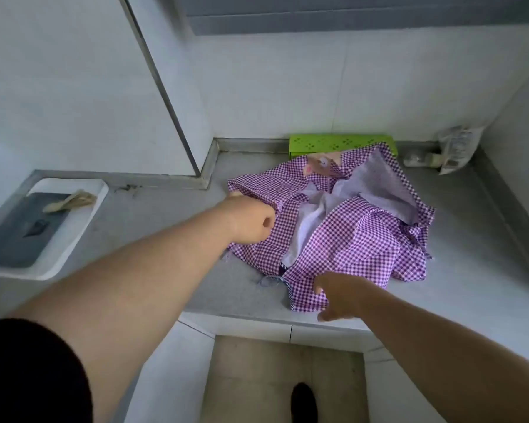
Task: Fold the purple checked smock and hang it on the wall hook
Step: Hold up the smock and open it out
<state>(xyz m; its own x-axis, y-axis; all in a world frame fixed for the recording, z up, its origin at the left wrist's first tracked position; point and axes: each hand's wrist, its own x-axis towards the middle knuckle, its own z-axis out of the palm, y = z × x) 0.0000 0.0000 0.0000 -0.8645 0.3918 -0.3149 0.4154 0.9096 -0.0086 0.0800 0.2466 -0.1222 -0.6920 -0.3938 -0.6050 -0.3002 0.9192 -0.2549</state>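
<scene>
The purple checked smock (pixel 345 236) lies crumpled on the grey counter (pixel 171 248), its pale lining showing in the middle. My left hand (pixel 251 219) is closed into a fist on the smock's left edge, fingers curled into the cloth. At the smock's near hem by the counter's front edge, my right hand (pixel 338 296) rests with its fingers spread, touching the fabric without a clear grip. No wall hook is in view.
A green perforated box (pixel 333 144) stands against the back wall behind the smock. A crumpled plastic packet (pixel 457 148) lies in the back right corner. A white tray (pixel 74 239) holding a grey block and a rag sits at left. Below the counter there is tiled floor.
</scene>
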